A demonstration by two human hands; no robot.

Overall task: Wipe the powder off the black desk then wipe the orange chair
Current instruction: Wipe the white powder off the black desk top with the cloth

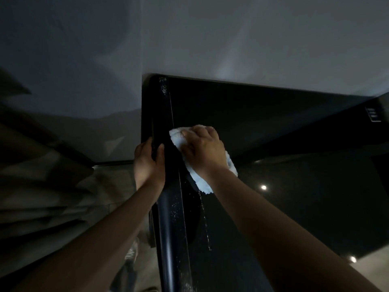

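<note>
— Where is the cloth [178,134]?

— Under the right hand [203,148], flat on the black counter [273,127] close to its left edge. The fingers [190,131] are bent over it, bunching it and pressing it down. The left hand [148,163] clasps that same edge just beside it, thumb on top and the other fingers wrapped round the side.

— And the powder [174,209]?

— It lies in thin white speckled lines along the left edge, lengthwise from the far corner toward the person. Most of it sits on the near side of the cloth, between the cloth and the person's body. A smaller patch shows at the far corner, by the wall [231,39].

— So which way does the wipe go?

— I'd judge along that edge, following the streak's long axis, pulling back toward the body. The right hand is the one on the cloth, so the stroke is its work, and the left only braces.

— Anything you can't make out?

— Plenty. The scene is very dim. The right forearm covers part of the counter, so powder under it can't be ruled out. The orange chair isn't in view at all.
</note>
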